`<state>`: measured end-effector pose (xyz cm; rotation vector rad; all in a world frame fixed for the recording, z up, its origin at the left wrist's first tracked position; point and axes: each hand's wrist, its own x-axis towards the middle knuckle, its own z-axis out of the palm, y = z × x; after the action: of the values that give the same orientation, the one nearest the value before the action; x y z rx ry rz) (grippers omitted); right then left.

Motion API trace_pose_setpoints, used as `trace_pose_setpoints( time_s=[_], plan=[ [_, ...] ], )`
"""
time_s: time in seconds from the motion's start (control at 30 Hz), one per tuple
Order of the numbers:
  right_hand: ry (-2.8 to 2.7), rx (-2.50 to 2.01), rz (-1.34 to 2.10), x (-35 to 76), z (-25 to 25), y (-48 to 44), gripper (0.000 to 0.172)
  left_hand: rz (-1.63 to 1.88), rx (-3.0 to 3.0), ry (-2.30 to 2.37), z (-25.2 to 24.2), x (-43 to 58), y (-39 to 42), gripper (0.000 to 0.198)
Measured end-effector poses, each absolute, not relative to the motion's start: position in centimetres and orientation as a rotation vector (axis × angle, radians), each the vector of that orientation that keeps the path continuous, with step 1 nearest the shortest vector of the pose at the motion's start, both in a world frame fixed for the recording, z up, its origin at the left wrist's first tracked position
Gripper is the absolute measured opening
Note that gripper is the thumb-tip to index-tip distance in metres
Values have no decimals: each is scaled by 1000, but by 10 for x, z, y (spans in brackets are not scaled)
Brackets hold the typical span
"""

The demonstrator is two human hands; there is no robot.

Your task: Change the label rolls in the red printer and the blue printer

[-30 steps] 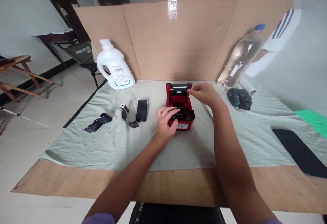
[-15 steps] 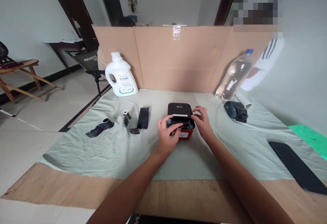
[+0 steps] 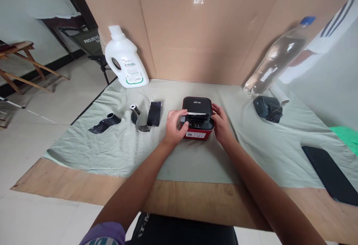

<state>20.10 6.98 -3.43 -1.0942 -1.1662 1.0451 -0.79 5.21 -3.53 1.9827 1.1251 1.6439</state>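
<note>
A small black-topped thermal printer (image 3: 199, 105) with a red lower body and a white label on its front sits on the cloth in front of me. My left hand (image 3: 175, 127) is around its left side, fingers on the top edge and thumb near the front corner. On the opposite side, my right hand (image 3: 222, 123) curls its fingers against the printer's right edge. A dark strip (image 3: 198, 116) lies across the slot in the middle of the top, beside a thin white strip. Small controls show in front of that slot.
Several black rolls, one of them a curled roll (image 3: 135, 110), lie to the left. A white jug (image 3: 127, 64) and a clear bottle (image 3: 275, 62) stand before a cardboard screen (image 3: 212, 32). A phone (image 3: 331, 174) and a black device (image 3: 263, 107) lie right; a person's sleeve (image 3: 335, 28) shows behind.
The view has tilted downward. My left hand has moved off the slot area to the printer's left side, and my right hand has slid down along its right side. The slot's front controls are now uncovered.
</note>
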Motion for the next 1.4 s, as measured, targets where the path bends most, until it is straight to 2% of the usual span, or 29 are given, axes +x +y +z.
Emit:
trace_pose_setpoints(
  time_s=[0.17,0.3,0.47,0.6,0.83,1.1,1.2,1.27,1.4],
  plan=[
    [-1192,-1113,977,193,-25,65,56,1645,1983,1163,-35,-5,51,33],
    [-1151,-1128,972,191,-39,57,54,1674,1998,1133,-40,-4,48,31],
    [-1101,-1113,994,191,-57,56,64,1678,2029,1073,-43,-3,47,37],
    [-1113,-1106,1019,190,-55,59,65,1657,2012,1075,-41,-2,46,33],
    [-1175,-1193,970,190,-52,61,64,1668,1988,1073,-40,-5,48,47],
    [-881,-1047,1122,183,-41,66,46,1631,1991,1066,-46,-4,52,40],
    [-914,-1063,1056,182,-43,61,41,1643,1962,1043,-45,-2,49,38],
    [-988,-1076,981,184,-47,53,43,1610,1875,1043,-42,2,43,42],
    [-1259,-975,1008,195,-58,33,59,1400,1402,1199,-38,11,32,66]
  ],
)
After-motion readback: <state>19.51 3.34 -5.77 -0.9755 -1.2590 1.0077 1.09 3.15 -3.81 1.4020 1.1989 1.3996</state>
